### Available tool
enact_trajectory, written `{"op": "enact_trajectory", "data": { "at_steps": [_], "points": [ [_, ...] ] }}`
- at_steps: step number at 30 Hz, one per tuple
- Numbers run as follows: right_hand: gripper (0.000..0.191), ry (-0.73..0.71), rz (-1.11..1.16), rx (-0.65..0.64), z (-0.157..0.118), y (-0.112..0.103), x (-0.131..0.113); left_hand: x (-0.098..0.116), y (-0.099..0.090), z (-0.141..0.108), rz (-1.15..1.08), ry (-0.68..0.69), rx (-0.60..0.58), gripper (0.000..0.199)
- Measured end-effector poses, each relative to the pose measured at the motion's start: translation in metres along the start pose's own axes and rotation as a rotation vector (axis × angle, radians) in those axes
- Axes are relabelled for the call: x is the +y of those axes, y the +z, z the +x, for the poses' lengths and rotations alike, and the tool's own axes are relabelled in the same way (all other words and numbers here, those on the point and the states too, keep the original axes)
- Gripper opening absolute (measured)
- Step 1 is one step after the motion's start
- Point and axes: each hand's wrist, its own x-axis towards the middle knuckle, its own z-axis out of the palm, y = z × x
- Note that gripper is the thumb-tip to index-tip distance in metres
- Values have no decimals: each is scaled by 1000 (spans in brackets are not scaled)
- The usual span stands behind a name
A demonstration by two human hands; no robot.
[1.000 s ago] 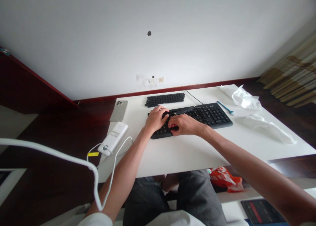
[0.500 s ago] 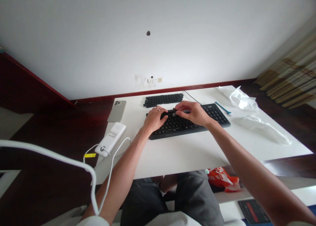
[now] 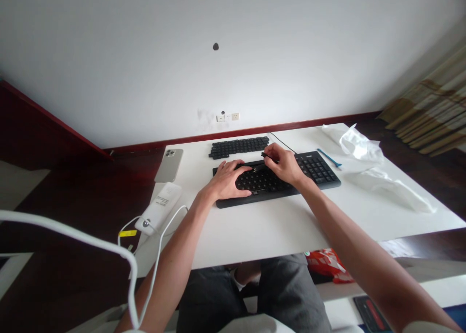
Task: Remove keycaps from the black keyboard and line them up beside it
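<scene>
A black keyboard point(image 3: 318, 170) lies on the white table, with several keycaps off its left and middle part. My left hand point(image 3: 227, 180) rests spread on the keyboard's left end, thumb and fingers apart, holding nothing. Between thumb and fingertips of my right hand point(image 3: 282, 162) is a small black keycap point(image 3: 264, 154), just above the keyboard's back edge. Behind the keyboard, loose black keycaps point(image 3: 238, 147) are laid out in rows.
At the table's left are a phone point(image 3: 169, 165) and a white power bank point(image 3: 159, 208) with a white cable. A blue tool point(image 3: 329, 158) and crumpled white plastic bags point(image 3: 360, 144) lie to the right. The white table point(image 3: 251, 236) reaches close to my lap.
My right hand has lifted off the keyboard with the black keycap in its fingertips. My left hand has spread wider, its thumb now lower on the keyboard. The view has shifted slightly.
</scene>
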Motion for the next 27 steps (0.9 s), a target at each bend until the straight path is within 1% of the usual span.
{"op": "enact_trajectory", "data": {
  "at_steps": [4,9,14,19,22,24,27],
  "points": [
    [13,-16,20,-62,0,-3,-8,-2,2,-1,6,17,7,76],
    [19,-38,12,-74,-1,-10,-13,-2,1,-1,4,13,6,75],
    [20,-75,32,-59,-2,-13,-11,-2,-1,0,-9,20,-2,62],
    [23,-85,51,-106,-2,-7,-9,-1,1,0,13,22,0,70],
    [25,-122,75,-106,-2,-10,-11,-1,2,-1,20,16,-4,72],
    [24,-113,109,-99,-1,-13,-11,-2,3,-1,22,14,-7,72],
    [24,-33,202,-101,0,-16,-8,-2,3,-1,13,14,-12,73]
  ]
}}
